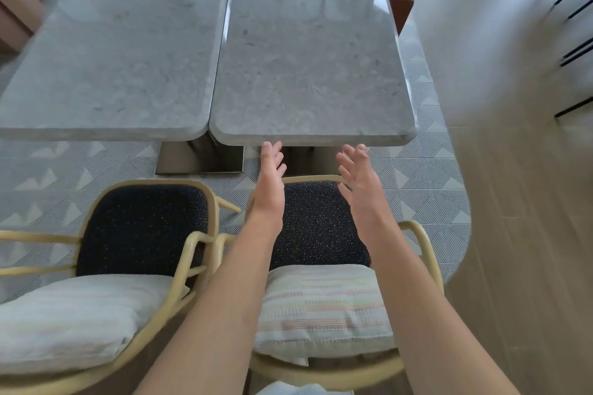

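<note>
Hands | L hand (271, 176), R hand (359, 178): fingers straight, empty; both over chair seat (317, 228); fingertips nr table (314, 137) edge

Two tables stand side by side, the left table (122, 51) just beside the right table (308, 51). Before them sit the left chair (141, 228) and right chair (321, 228), close together, with a left cushion (70, 317) and right cushion (324, 305) on them. A rug (64, 170) lies beneath it all. The left hand (271, 179) and right hand (357, 176) hang above the right chair, fingertips near the right table's front edge.
</note>
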`<state>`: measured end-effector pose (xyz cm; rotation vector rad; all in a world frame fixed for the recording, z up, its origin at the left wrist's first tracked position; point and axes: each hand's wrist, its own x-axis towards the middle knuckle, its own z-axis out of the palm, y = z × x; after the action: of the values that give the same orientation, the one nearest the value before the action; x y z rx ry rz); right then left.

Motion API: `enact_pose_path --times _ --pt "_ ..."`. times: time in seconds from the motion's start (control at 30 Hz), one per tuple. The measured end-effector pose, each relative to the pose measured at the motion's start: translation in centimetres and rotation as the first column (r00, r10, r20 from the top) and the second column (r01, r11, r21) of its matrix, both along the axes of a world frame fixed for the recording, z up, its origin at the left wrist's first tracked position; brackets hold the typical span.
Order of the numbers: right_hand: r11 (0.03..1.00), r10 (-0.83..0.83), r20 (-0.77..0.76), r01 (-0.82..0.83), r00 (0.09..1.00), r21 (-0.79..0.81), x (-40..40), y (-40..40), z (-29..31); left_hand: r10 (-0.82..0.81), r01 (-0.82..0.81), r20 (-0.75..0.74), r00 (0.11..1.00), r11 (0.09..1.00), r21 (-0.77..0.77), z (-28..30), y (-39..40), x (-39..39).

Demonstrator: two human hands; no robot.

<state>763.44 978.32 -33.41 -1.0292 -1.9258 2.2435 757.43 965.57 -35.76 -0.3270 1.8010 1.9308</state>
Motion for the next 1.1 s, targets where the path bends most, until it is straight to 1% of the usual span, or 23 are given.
enact_pose_path --times 0.17,0.33,0.4,0.47,0.57,0.63,0.73,0.8,0.83,0.9,0.93,1.0,1.1 --pt "1.000 0.006 -0.027 -0.006 1.000 -0.007 7.0 0.4 1.1 0.032 -0.031 -0.013 0.999 0.999 0.028 1.4 0.4 7.3" --pt "0.998 0.044 -0.013 -0.045 0.999 -0.047 16.2 1.0 1.0 0.072 -0.073 0.029 0.997 0.996 0.047 0.9 0.4 17.2" --pt "0.997 0.020 0.041 -0.017 0.999 -0.075 19.9 1.3 0.4 0.102 -0.109 0.095 0.990 0.992 0.070 0.0 0.3 21.3" --pt "0.991 -0.035 0.121 0.050 0.992 -0.121 23.0 1.4 -0.8 0.144 -0.163 0.187 0.972 0.982 0.092 -1.3 -0.1 24.9" --pt "0.997 -0.036 0.224 0.051 0.974 -0.062 27.6 1.2 -3.6 0.194 -0.205 0.286 0.938 0.979 0.011 -3.4 -1.3 30.1" --pt "0.996 -0.063 0.291 0.078 0.955 -0.041 30.3 0.9 -5.6 0.249 -0.270 0.365 0.897 0.963 0.007 -5.2 -2.3 32.4" --pt "0.982 -0.110 0.407 0.161 0.907 -0.095 33.3 0.3 -8.0 0.362 -0.432 0.509 0.781 0.902 0.021 -7.7 -4.2 34.6" --pt "0.955 -0.143 0.452 0.242 0.881 -0.170 34.1 -0.1 -9.5 0.422 -0.475 0.549 0.721 0.878 -0.051 -9.4 -5.2 35.4" --pt "0.940 -0.164 0.467 0.281 0.869 -0.193 34.1 -0.3 -10.3 0.444 -0.475 0.548 0.709 0.875 -0.096 -10.1 -5.5 35.6" --pt "0.908 -0.214 0.489 0.356 0.845 -0.219 33.7 -0.8 -11.9 0.472 -0.463 0.525 0.708 0.872 -0.159 -11.8 -6.3 35.4" --pt "0.891 -0.230 0.486 0.383 0.843 -0.243 33.3 -1.0 -12.3 0.473 -0.461 0.512 0.717 0.873 -0.160 -12.4 -6.5 35.1" --pt "0.860 -0.230 0.481 0.408 0.846 -0.306 32.5 -1.6 -13.2 0.460 -0.460 0.485 0.744 0.879 -0.127 -13.1 -7.4 34.4" --pt "0.824 -0.257 0.483 0.450 0.837 -0.343 32.1 -2.0 -14.2 0.424 -0.432 0.483 0.766 0.896 -0.103 -13.5 -8.2 33.7"
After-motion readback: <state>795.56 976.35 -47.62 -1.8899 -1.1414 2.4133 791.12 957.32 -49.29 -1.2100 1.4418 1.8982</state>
